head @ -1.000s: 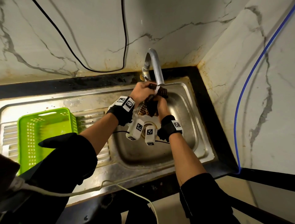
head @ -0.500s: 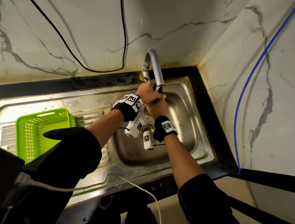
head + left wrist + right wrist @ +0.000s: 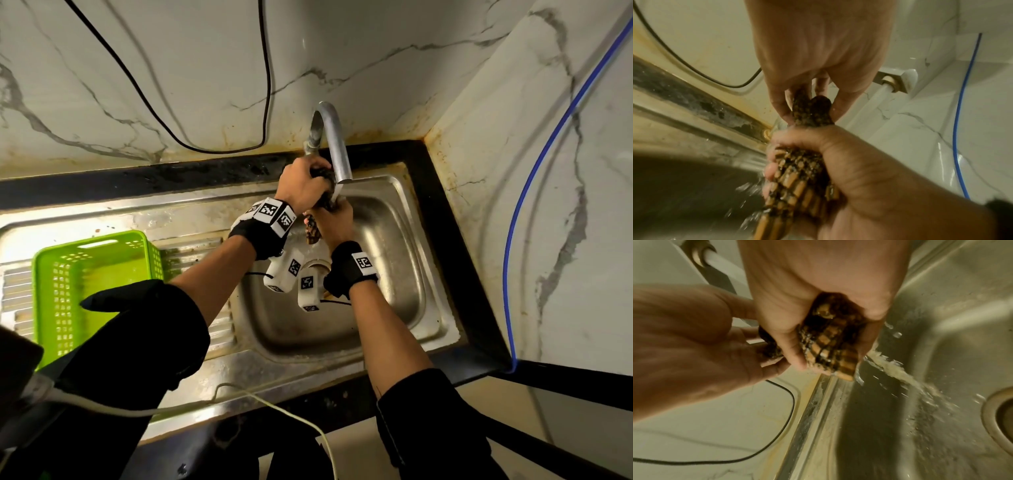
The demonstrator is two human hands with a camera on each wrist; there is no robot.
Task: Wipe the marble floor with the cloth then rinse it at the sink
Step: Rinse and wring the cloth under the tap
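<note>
Both fists closed tight. Left hand (image 3: 301, 183) fingers curled round the upper end of the checked brown cloth (image 3: 797, 177), just under the tap (image 3: 334, 144) mouth, knuckles up. Right hand (image 3: 334, 221) fingers and thumb wrapped round the lower part, directly below the left, the two hands touching. Cloth twisted into a rope between them, its free end hanging down under the right fist. Murky water (image 3: 898, 369) streams off it toward the drain (image 3: 1001, 417). Forearms reach in over the sink (image 3: 428, 308) front edge; cloth held over the bowl near its back edge. Green basket (image 3: 68, 274) on the drainboard at the left end.
</note>
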